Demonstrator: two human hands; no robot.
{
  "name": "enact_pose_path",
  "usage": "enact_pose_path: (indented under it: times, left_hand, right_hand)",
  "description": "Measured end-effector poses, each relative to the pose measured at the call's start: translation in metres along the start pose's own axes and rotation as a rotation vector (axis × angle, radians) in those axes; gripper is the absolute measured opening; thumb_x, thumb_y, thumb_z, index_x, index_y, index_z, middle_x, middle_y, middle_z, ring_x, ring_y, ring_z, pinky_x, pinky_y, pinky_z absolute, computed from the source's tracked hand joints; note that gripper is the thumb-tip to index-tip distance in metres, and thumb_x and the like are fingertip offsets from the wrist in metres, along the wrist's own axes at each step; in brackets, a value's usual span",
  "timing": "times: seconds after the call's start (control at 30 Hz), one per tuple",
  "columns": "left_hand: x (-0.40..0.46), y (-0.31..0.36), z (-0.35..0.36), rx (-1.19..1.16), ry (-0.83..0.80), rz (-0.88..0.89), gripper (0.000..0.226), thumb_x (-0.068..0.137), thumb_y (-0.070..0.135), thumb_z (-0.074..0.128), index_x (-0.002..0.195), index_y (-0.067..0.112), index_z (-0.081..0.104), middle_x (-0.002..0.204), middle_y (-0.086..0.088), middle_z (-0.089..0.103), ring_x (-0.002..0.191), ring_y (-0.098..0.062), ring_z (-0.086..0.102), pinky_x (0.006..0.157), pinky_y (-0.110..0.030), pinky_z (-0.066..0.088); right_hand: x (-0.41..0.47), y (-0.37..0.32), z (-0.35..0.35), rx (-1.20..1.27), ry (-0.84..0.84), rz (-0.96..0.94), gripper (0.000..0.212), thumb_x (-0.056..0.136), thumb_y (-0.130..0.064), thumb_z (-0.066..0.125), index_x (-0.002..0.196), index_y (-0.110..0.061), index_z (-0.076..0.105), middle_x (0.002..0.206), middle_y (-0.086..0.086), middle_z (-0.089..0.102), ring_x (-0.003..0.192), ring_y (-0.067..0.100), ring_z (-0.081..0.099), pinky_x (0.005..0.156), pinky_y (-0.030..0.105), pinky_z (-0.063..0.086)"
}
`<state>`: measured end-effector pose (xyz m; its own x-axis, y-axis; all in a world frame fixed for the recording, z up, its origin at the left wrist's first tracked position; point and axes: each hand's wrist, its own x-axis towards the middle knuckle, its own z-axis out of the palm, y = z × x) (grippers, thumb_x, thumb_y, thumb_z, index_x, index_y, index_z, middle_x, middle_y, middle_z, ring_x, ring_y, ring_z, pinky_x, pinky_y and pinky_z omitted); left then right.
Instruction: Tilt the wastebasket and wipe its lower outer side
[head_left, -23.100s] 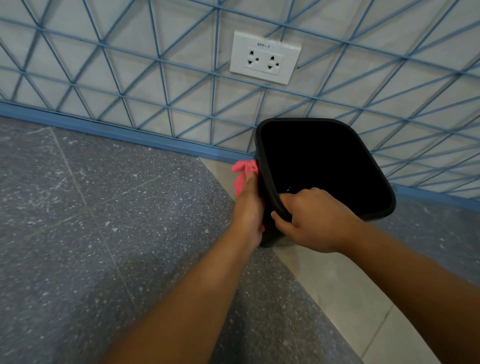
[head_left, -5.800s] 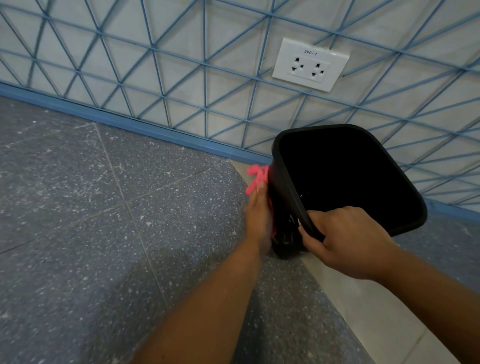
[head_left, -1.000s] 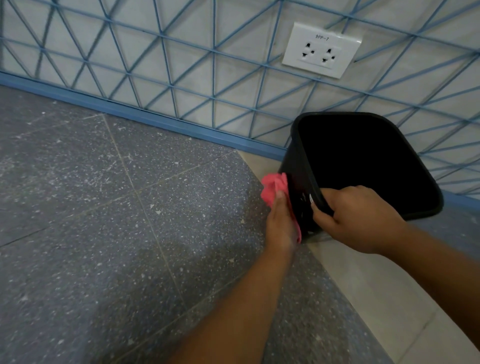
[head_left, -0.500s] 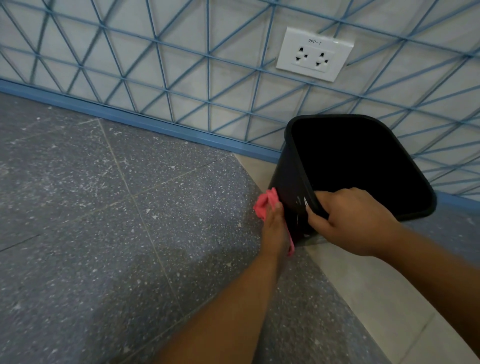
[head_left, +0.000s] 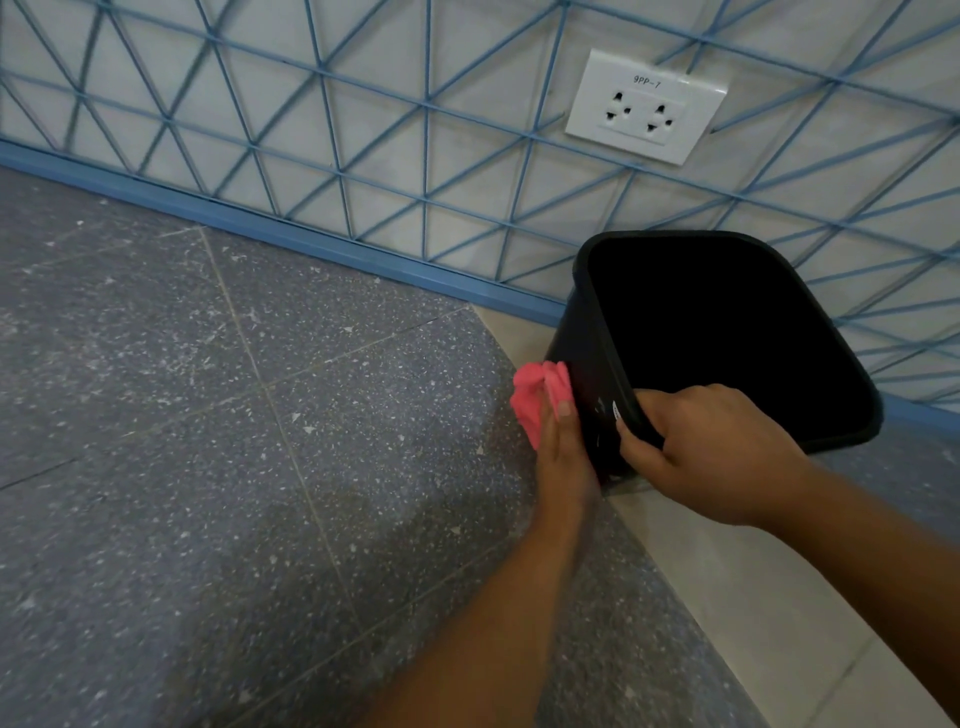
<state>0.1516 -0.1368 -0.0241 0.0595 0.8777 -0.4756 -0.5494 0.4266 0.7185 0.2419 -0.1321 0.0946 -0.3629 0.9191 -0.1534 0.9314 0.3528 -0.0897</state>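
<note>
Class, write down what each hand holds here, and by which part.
The right hand grips the black bin by its near rim, thumb on the outside. The left hand presses a pink cloth against the bin's outer side with straight fingers.

Looks institutional, office or school corridor: speckled terrazzo floor (head_left: 218, 467), blue skirting (head_left: 260, 228), tiled wall with blue lines, labelled double socket (head_left: 644, 111) far right.
</note>
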Motion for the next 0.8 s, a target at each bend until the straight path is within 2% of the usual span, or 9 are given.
enact_pose_path:
  times: [0.13, 0.27, 0.43, 0.53, 0.63, 0.7, 0.8]
  left_hand:
    - [0.013, 0.006, -0.004, -0.056, 0.045, -0.072, 0.055, 0.120, 0.039, 0.030, 0.166, 0.011, 0.041, 0.163, -0.023, 0.053, 0.152, -0.027, 0.052, 0.132, -0.056, 0.037]
    - [0.006, 0.003, -0.007, 0.064, -0.007, 0.005, 0.052, 0.119, 0.040, 0.033, 0.167, 0.023, 0.045, 0.172, -0.006, 0.048, 0.160, -0.022, 0.045, 0.136, -0.049, 0.033]
    - [0.018, 0.012, -0.004, -0.014, 0.024, -0.054, 0.063, 0.117, 0.049, 0.027, 0.163, 0.011, 0.048, 0.165, -0.021, 0.051, 0.155, -0.035, 0.051, 0.133, -0.053, 0.036]
    - [0.009, 0.013, -0.002, -0.015, -0.018, -0.063, 0.061, 0.115, 0.055, 0.033, 0.163, 0.022, 0.052, 0.168, -0.010, 0.053, 0.156, -0.028, 0.051, 0.134, -0.053, 0.035]
    - [0.008, 0.014, -0.002, -0.035, -0.013, -0.032, 0.054, 0.118, 0.045, 0.033, 0.165, 0.024, 0.048, 0.167, -0.004, 0.054, 0.157, -0.020, 0.050, 0.136, -0.047, 0.034]
    - [0.012, 0.016, -0.003, -0.022, -0.003, -0.048, 0.057, 0.119, 0.044, 0.029, 0.167, 0.020, 0.045, 0.168, -0.009, 0.052, 0.159, -0.023, 0.048, 0.136, -0.048, 0.032]
    - [0.012, 0.016, -0.003, -0.059, -0.032, -0.104, 0.062, 0.117, 0.050, 0.030, 0.166, 0.016, 0.046, 0.167, -0.016, 0.053, 0.158, -0.031, 0.049, 0.134, -0.054, 0.035]
  right_hand:
    - [0.001, 0.001, 0.000, 0.005, 0.000, 0.005, 0.026, 0.091, -0.043, 0.041, 0.068, -0.031, 0.040, 0.051, -0.003, 0.048, 0.043, 0.009, 0.048, 0.046, 0.024, 0.038]
    - [0.000, 0.000, 0.001, -0.001, -0.009, -0.012, 0.027, 0.087, -0.047, 0.034, 0.065, -0.033, 0.034, 0.049, -0.004, 0.045, 0.042, 0.008, 0.046, 0.047, 0.026, 0.040]
    - [0.001, 0.001, 0.000, -0.002, -0.008, -0.003, 0.030, 0.087, -0.047, 0.034, 0.070, -0.025, 0.046, 0.052, -0.003, 0.048, 0.044, 0.010, 0.047, 0.051, 0.031, 0.044]
    - [0.001, 0.002, 0.000, 0.003, -0.003, -0.010, 0.027, 0.087, -0.047, 0.035, 0.067, -0.029, 0.041, 0.050, -0.003, 0.048, 0.042, 0.009, 0.047, 0.049, 0.029, 0.043]
    - [0.002, 0.002, 0.001, 0.009, -0.010, -0.011, 0.026, 0.087, -0.047, 0.036, 0.065, -0.033, 0.035, 0.048, -0.005, 0.046, 0.040, 0.007, 0.045, 0.047, 0.023, 0.037]
    - [0.001, 0.001, 0.000, -0.005, -0.020, -0.007, 0.027, 0.089, -0.046, 0.037, 0.065, -0.033, 0.033, 0.048, -0.005, 0.045, 0.040, 0.007, 0.045, 0.046, 0.022, 0.035]
    - [0.001, 0.000, -0.001, -0.015, -0.030, 0.005, 0.027, 0.090, -0.046, 0.037, 0.067, -0.032, 0.037, 0.051, -0.004, 0.048, 0.042, 0.008, 0.047, 0.048, 0.024, 0.041]
